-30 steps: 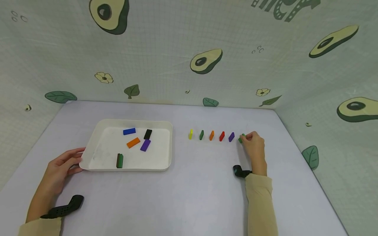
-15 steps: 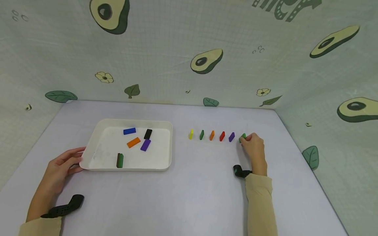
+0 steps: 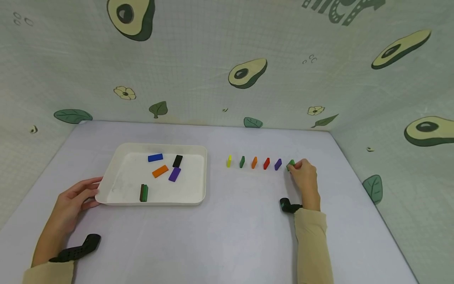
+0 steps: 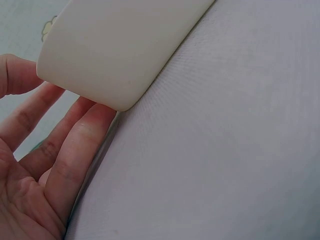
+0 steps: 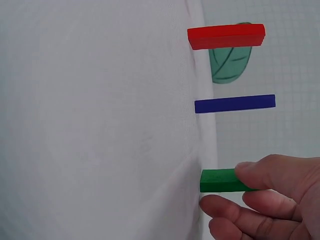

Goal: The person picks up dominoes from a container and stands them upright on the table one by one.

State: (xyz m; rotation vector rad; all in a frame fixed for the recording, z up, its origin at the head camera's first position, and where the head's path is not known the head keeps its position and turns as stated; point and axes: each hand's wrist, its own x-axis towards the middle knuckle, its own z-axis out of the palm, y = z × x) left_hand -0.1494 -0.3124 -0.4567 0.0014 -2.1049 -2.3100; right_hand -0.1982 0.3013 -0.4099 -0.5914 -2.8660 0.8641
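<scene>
My right hand (image 3: 304, 175) pinches a green domino (image 5: 216, 181) between thumb and fingers, at the right end of a row of upright dominoes. The domino stands on edge with its foot at the table top in the right wrist view. Just left of it are a purple domino (image 3: 278, 164) and a red domino (image 3: 267, 163). Further left stand an orange domino (image 3: 254, 162), a dark green domino (image 3: 242, 162) and a yellow domino (image 3: 229, 161). With fingers extended, my left hand (image 3: 72, 201) touches the outside of the white tray (image 4: 115, 55) at its near left corner.
Inside the tray lie a blue domino (image 3: 155, 157), a black domino (image 3: 177, 161), an orange one and a purple one. A brown and a green domino lie together near its front wall. Patterned cloth (image 3: 198, 51) rises behind the white table (image 3: 227, 244).
The green domino has been turned more upright in my right hand, and now stands in line with the row. My left hand and the tray have stayed in place.
</scene>
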